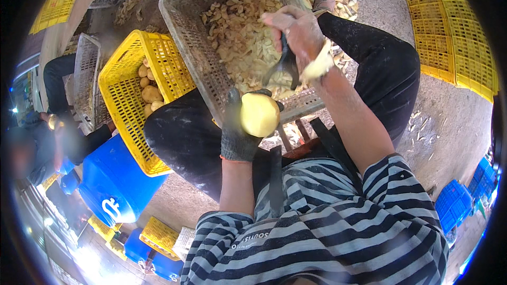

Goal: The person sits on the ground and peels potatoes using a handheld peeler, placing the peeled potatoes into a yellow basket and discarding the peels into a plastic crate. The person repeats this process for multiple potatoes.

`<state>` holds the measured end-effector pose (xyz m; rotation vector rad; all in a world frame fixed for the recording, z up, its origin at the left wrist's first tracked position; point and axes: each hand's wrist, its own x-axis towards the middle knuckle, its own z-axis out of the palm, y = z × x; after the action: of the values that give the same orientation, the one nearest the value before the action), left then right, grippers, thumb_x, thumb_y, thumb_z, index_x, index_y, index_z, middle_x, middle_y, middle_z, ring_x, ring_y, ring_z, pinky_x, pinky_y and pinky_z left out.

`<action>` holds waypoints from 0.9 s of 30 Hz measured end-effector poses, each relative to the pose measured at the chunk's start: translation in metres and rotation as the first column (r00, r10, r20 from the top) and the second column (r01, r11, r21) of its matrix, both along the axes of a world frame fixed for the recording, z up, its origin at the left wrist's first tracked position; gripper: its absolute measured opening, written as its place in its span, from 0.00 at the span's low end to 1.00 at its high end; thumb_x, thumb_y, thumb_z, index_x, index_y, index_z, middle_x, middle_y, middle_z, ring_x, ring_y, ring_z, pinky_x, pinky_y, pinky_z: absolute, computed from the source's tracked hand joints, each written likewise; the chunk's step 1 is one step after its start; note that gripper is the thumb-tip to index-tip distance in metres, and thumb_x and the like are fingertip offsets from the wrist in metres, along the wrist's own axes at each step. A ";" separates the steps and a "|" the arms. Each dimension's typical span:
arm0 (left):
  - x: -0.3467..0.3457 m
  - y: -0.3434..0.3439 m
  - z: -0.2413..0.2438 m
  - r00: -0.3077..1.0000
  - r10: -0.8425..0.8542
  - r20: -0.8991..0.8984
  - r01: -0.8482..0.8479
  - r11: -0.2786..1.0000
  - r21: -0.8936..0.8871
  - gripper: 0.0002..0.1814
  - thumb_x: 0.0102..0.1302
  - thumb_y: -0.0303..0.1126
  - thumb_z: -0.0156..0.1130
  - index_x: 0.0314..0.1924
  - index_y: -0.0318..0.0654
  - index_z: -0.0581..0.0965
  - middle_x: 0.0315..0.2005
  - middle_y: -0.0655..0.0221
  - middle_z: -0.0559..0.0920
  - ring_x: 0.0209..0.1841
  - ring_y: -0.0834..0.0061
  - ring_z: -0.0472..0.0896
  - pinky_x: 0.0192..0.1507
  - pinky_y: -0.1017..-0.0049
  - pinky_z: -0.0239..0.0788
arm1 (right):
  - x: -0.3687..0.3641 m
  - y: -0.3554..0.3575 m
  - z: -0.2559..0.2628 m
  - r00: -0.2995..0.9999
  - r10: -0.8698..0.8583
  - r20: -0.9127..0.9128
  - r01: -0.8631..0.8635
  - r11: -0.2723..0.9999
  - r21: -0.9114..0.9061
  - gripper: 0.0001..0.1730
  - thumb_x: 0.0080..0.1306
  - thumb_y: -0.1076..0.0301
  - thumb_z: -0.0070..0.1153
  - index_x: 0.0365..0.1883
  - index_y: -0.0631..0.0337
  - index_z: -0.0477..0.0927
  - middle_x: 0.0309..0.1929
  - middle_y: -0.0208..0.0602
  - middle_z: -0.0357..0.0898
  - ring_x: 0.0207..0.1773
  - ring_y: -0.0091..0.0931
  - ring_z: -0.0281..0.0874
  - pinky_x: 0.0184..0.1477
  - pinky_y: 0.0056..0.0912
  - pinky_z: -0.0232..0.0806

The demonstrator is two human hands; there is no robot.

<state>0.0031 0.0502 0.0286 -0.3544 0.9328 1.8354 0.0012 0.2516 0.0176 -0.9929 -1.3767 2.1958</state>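
In a dark knit glove, my left hand (242,132) grips a mostly peeled potato (259,115), pale yellow with a browner right edge. My bare right hand (297,33) is closed around the black handle of a Y-shaped peeler (286,65). The peeler's head hangs a little above and to the right of the potato, apart from it. A pale band (318,63) wraps my right wrist. Both hands are over the near end of a grimy grey plastic crate (190,51), where many potato peelings (245,35) lie heaped.
A yellow crate (158,53) holding several potatoes (151,94) stands left, by my knee. Behind it is a blue barrel (119,182). Another person (39,150) sits at far left. Stacked yellow crates (451,33) stand right; peelings (344,2) litter the floor beyond my foot.
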 end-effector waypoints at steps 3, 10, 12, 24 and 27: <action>-0.004 -0.007 -0.014 0.992 0.045 0.115 -0.059 0.991 0.122 0.17 0.73 0.39 0.41 0.43 0.33 0.74 0.36 0.57 0.81 0.39 0.64 0.82 0.43 0.67 0.76 | 0.009 -0.028 0.037 0.979 0.205 -0.006 -0.205 0.978 -0.038 0.13 0.56 0.65 0.62 0.26 0.67 0.74 0.14 0.32 0.71 0.13 0.21 0.68 0.15 0.24 0.61; -0.005 -0.018 -0.029 0.996 0.016 0.083 -0.030 0.985 0.169 0.18 0.71 0.42 0.46 0.49 0.36 0.73 0.43 0.58 0.80 0.45 0.62 0.80 0.49 0.61 0.73 | -0.016 -0.039 0.001 0.934 0.354 0.050 -0.349 0.933 -0.089 0.11 0.53 0.68 0.61 0.24 0.68 0.75 0.16 0.35 0.72 0.15 0.24 0.71 0.17 0.28 0.62; -0.007 -0.016 -0.030 0.986 0.022 0.166 -0.051 0.983 0.177 0.18 0.71 0.42 0.46 0.50 0.36 0.73 0.45 0.57 0.79 0.46 0.62 0.79 0.51 0.62 0.73 | -0.022 -0.036 -0.004 0.903 0.428 0.046 -0.422 0.902 -0.092 0.11 0.52 0.68 0.62 0.23 0.67 0.76 0.16 0.34 0.72 0.15 0.24 0.71 0.17 0.28 0.62; -0.002 -0.001 -0.012 0.957 -0.181 -0.226 0.155 0.979 -0.130 0.22 0.62 0.39 0.60 0.51 0.33 0.72 0.43 0.58 0.81 0.43 0.66 0.81 0.46 0.69 0.76 | -0.026 -0.032 -0.015 0.920 0.386 0.066 -0.374 0.916 -0.142 0.11 0.52 0.68 0.63 0.19 0.65 0.75 0.17 0.32 0.73 0.16 0.23 0.71 0.17 0.26 0.61; -0.001 -0.008 -0.012 0.846 -0.359 -0.394 0.259 0.923 -0.284 0.30 0.56 0.42 0.67 0.53 0.31 0.71 0.44 0.58 0.80 0.43 0.66 0.81 0.45 0.69 0.76 | -0.023 -0.027 -0.010 0.896 0.442 0.041 -0.427 0.885 -0.185 0.11 0.53 0.68 0.63 0.19 0.64 0.75 0.17 0.32 0.72 0.16 0.23 0.71 0.17 0.27 0.62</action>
<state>0.0019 0.0420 0.0165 0.0918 1.4254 1.5340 -0.0219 0.2248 0.0073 -0.9054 -1.5958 2.6672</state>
